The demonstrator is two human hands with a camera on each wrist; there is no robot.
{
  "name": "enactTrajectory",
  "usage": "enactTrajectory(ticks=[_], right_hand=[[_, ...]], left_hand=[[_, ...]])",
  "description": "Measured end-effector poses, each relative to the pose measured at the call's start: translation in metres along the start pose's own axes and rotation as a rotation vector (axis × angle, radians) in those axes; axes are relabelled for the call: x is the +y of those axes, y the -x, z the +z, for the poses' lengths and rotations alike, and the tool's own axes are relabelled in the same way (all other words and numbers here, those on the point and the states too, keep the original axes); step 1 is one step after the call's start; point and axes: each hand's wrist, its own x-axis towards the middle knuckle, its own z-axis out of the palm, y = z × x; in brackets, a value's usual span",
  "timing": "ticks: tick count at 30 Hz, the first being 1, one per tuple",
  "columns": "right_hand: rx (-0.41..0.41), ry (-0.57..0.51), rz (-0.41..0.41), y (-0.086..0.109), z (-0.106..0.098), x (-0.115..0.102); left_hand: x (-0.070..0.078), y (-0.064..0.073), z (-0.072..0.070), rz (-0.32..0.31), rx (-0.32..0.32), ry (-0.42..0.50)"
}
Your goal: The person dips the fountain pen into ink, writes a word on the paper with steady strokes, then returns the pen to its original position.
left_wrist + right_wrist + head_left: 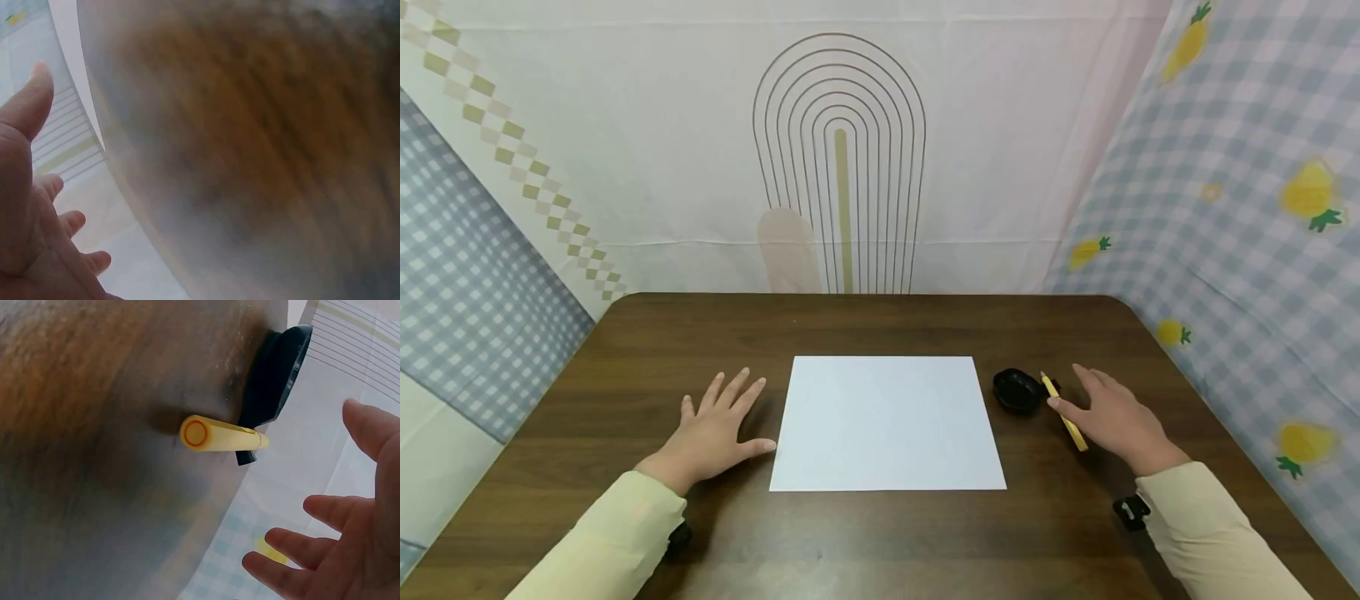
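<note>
A white sheet of paper [886,425] lies flat on the brown table. My left hand [707,435] is left of it with fingers spread, the thumb tip right at the paper's left edge. On the right, my right hand [1123,417] hovers over the table beside a slim yellow pen [1072,430]. Its thumb overlaps the pen in the head view, while the right wrist view shows the relaxed fingers [294,547] apart from the pen [222,435]. Between pen and paper sits a black rounded object [1017,391] with a short stem, which the pen lies across.
The wood-grain table [850,542] has rounded far corners. A white cloth [1000,150] with printed arches hangs behind it. Blue checked cloth [1240,275] with yellow fruit prints hangs at the right, and more checked cloth [475,267] at the left. Each wrist wears a dark strap.
</note>
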Motion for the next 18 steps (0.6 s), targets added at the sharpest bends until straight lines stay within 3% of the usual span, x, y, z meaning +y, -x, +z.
enactTrajectory(ticks=[18], right_hand=[[-0.018,-0.045,0.049,-0.0050,0.0045,0.0071]], left_hand=[[0.0069,-0.0029,0.0040,0.116,-0.043,-0.009]])
